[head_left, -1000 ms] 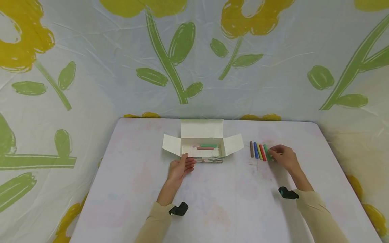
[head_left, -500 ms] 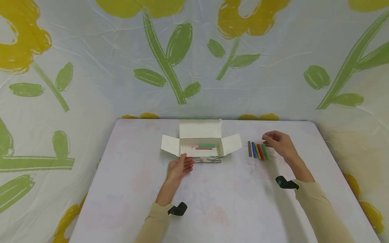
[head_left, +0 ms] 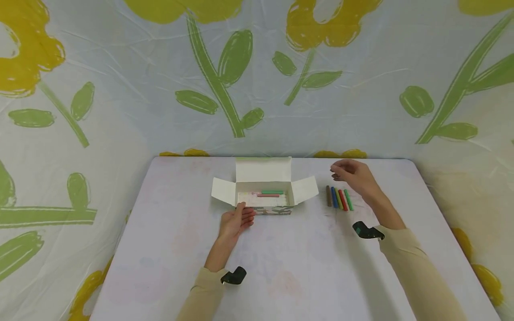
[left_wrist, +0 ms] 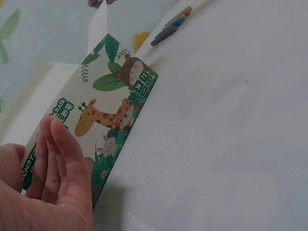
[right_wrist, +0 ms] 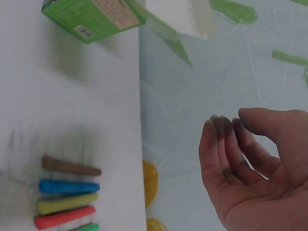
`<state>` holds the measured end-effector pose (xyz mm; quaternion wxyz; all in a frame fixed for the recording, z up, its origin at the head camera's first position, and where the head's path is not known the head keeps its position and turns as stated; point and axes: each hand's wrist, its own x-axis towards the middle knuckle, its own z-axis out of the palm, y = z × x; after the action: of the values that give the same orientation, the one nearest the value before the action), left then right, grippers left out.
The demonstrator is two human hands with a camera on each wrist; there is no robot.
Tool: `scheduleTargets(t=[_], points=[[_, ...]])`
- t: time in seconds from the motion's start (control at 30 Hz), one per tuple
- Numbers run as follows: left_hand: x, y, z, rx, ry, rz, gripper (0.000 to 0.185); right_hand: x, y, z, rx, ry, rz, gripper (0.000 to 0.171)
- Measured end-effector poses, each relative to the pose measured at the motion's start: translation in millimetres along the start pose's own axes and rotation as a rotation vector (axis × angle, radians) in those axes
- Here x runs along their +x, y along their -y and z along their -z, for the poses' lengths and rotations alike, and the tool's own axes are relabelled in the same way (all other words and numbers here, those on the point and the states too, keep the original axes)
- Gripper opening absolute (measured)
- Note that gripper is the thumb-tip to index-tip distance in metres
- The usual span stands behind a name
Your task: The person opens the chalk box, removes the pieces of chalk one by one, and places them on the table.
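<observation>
An open cardboard box [head_left: 263, 206] with animal pictures on its front [left_wrist: 115, 115] stands mid-table. A green chalk stick [head_left: 272, 192] and a pink one [head_left: 268, 195] lie inside it. My left hand [head_left: 236, 219] rests straight fingers [left_wrist: 62, 163] against the box's front left. Right of the box lies a row of chalk sticks [head_left: 338, 198]: brown, blue, yellow, red, green [right_wrist: 67, 192]. My right hand [head_left: 350, 174] hovers above and behind the row. Its fingers [right_wrist: 224, 144] curl toward the thumb and seem to pinch a small dark chalk stick, which they mostly hide.
The pale table [head_left: 281, 267] has rounded far corners and faint chalk smudges. A flower-print sheet [head_left: 241, 89] hangs behind and around it. The box's lid and side flaps [head_left: 307, 189] stand open toward the chalk row.
My right hand has lifted from the right end of the chalk row and moved up and left toward the box. The left hand has stayed on the box.
</observation>
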<state>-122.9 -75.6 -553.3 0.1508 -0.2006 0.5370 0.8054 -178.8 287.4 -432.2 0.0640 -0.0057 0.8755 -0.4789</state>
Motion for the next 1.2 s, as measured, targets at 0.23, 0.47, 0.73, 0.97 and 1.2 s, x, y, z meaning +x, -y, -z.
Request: scheduleTargets(t=[0.23, 0.47, 0.73, 0.97, 1.2], points=[[0.2, -0.2, 1.3, 0.003, 0.003, -0.006, 0.041, 11.1, 20.6, -17.9, 0.02, 0.041, 0.038, 0.041], [0.8, -2.3, 0.4, -0.002, -0.005, 0.0, 0.038, 22.7, 34.3, -40.7, 0.038, 0.1, 0.095, 0.037], [-0.5, -4.4, -1.5, -0.002, -0.003, 0.008, 0.039, 32.1, 41.9, -67.7, 0.09, 0.191, 0.116, 0.032], [0.0, -2.9, -1.6, -0.002, -0.012, 0.009, 0.038, 33.8, 43.3, -87.3, 0.094, 0.266, 0.159, 0.027], [-0.3, -1.9, -1.3, -0.005, -0.009, 0.005, 0.038, 34.2, 40.1, -108.4, 0.047, 0.3, 0.209, 0.024]])
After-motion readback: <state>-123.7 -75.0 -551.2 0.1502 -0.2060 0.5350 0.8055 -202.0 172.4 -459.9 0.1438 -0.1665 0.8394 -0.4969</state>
